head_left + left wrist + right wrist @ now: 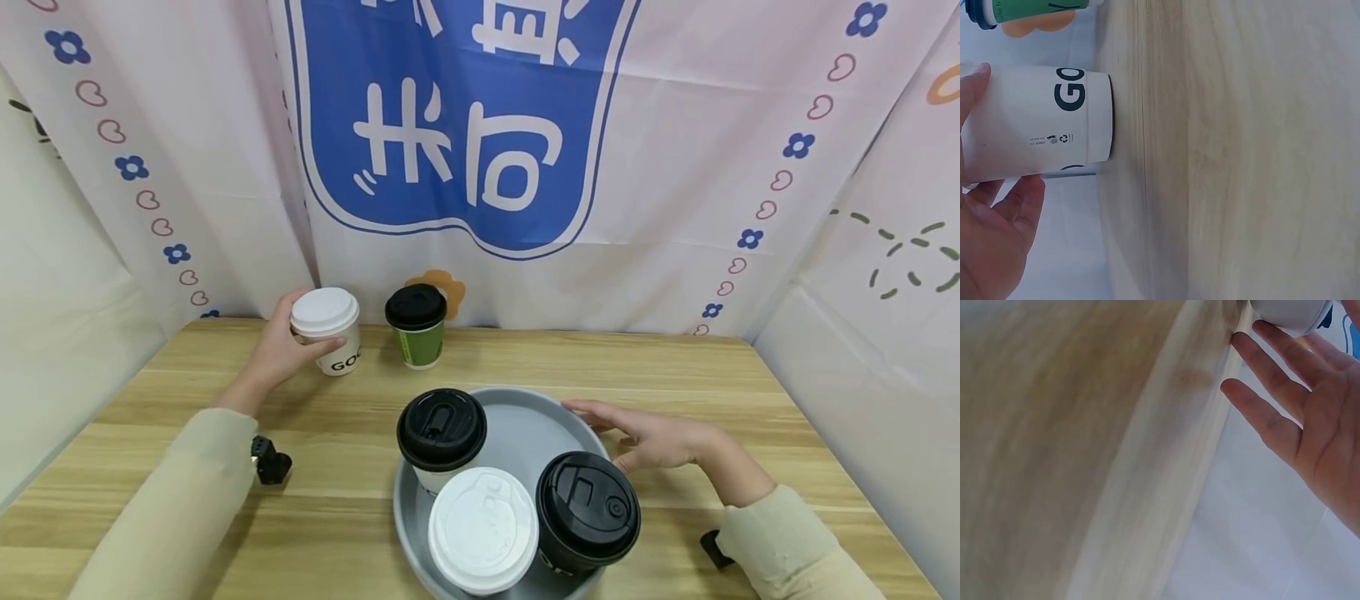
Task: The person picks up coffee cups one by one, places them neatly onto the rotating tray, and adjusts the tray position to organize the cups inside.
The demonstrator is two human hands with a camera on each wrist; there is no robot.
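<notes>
In the head view my left hand (pixel 279 357) grips a white paper cup (pixel 341 358) with a white lid at the back left of the table. The left wrist view shows thumb and fingers round this cup (pixel 1029 125), its base at the wood. My right hand (pixel 663 437), fingers mostly straight, is at the right rim of a round grey tray (pixel 517 421); whether the fingertips touch the rim is hard to tell. On the tray stand a black-lidded cup (pixel 442 427), a white-lidded cup (pixel 483 529) and a larger black-lidded cup (pixel 588 508).
A small green cup (pixel 422 343) with a black lid stands right of the gripped cup, near the back edge. Behind the wooden table (pixel 675 367) hangs a white curtain (pixel 675 208) with a blue sign. White cloth walls flank both sides.
</notes>
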